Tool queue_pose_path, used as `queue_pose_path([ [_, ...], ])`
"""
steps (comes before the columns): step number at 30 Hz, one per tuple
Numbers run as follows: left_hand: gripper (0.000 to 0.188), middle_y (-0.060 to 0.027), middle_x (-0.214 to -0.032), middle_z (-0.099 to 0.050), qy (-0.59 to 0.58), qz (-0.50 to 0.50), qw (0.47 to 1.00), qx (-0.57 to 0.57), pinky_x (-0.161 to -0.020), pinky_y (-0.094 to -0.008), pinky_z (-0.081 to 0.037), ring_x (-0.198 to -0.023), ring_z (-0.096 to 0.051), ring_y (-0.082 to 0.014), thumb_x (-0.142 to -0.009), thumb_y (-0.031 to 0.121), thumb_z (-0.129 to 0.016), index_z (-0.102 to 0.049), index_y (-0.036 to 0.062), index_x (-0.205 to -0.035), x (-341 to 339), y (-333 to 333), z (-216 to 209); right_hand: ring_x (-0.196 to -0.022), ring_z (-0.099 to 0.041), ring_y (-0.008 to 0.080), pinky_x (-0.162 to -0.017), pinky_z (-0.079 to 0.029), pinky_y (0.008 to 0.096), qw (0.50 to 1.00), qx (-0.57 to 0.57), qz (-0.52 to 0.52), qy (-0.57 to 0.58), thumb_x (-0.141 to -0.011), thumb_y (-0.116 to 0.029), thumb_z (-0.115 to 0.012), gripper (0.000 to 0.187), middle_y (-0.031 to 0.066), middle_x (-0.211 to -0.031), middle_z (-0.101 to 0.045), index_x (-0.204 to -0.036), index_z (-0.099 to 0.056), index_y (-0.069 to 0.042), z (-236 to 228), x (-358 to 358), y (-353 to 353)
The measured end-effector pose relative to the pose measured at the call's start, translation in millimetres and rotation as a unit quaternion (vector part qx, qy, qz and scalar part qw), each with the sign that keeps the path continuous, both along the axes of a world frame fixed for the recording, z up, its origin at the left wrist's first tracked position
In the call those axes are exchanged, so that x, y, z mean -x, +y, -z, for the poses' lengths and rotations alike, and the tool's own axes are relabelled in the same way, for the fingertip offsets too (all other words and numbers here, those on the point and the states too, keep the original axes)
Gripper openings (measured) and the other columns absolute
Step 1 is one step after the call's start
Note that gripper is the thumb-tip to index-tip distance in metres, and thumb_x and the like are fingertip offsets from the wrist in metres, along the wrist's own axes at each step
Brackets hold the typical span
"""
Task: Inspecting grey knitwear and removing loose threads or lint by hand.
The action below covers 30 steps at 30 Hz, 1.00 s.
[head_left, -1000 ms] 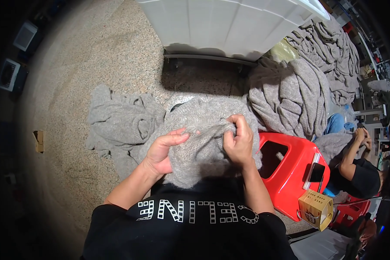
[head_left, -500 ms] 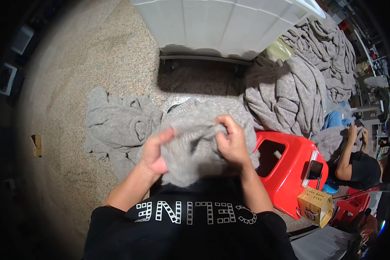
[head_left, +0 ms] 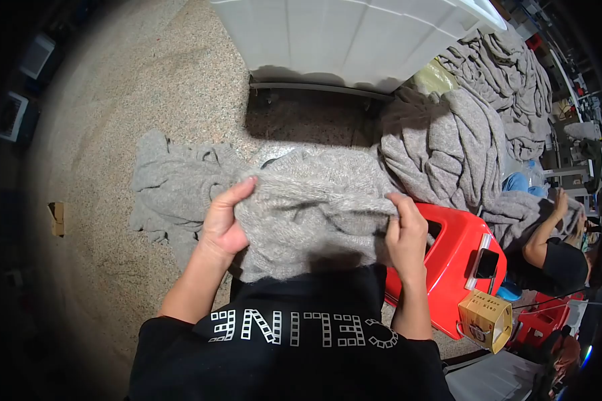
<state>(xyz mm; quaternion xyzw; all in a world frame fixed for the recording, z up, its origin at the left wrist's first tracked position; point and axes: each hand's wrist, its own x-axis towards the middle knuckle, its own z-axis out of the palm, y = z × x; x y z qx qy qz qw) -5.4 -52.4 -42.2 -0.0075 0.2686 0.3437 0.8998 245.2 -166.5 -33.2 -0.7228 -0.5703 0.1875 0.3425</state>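
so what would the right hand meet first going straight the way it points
Past the grey knit it grips, the right hand would probably meet the heaped grey cloth; depth is unclear.

Bright speckled floor (head_left: 174,87) with a red plastic stool (head_left: 446,267) at right.

A white bin (head_left: 358,41) fills the frame's upper centre. Right of centre is a red stool (head_left: 448,257) with a phone (head_left: 487,264) on it; a yellow box (head_left: 483,319) sits at lower right. A person (head_left: 560,266) is at the far right. A small carton (head_left: 58,219) lies at far left.
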Motion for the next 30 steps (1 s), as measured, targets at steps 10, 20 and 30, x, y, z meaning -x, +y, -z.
queue_pose_path([
  [10, 0.008, -0.002, -0.086, -0.057, 0.253, 0.079, 0.887, -0.378, -0.07, -0.0208, -0.043, -0.078, -0.054, -0.0095, -0.079, 0.001, -0.061, -0.063, -0.0015, -0.087, -30.9, -29.5, -50.2, -0.069, -0.06, 0.0292, -0.058, -0.05, 0.0334, 0.934, -0.257, -0.244, 0.043, -0.065, 0.008, -0.059, 0.031, 0.0153, -0.087, -0.06, -0.095, -0.055, -0.001, -32.6, 61.6, 19.5],
  [20, 0.012, -0.0008, -0.085, -0.059, 0.25, 0.114, 0.865, -0.421, -0.07, -0.021, -0.043, -0.076, -0.053, -0.0076, -0.08, -0.001, -0.063, -0.061, -0.0044, -0.09, -26.2, -26.4, -39.7, -0.062, -0.057, 0.0281, -0.049, -0.046, 0.0336, 0.933, -0.292, -0.209, -0.03, -0.066, 0.008, -0.058, 0.029, 0.0145, -0.086, -0.057, -0.094, -0.054, 0.001, -22.7, 62.5, 18.7],
  [30, 0.016, -0.0124, -0.083, -0.063, 0.36, 0.086, 0.656, -0.657, -0.064, -0.025, -0.047, -0.074, -0.061, -0.0167, -0.072, -0.004, -0.065, -0.061, -0.0058, -0.087, -19.1, -16.6, -36.5, -0.074, -0.058, 0.0289, -0.061, -0.049, 0.0342, 0.946, -0.224, -0.23, 0.046, -0.063, 0.008, -0.057, 0.039, 0.0161, -0.092, -0.056, -0.101, -0.052, 0.0, -23.2, 59.2, 23.0],
])
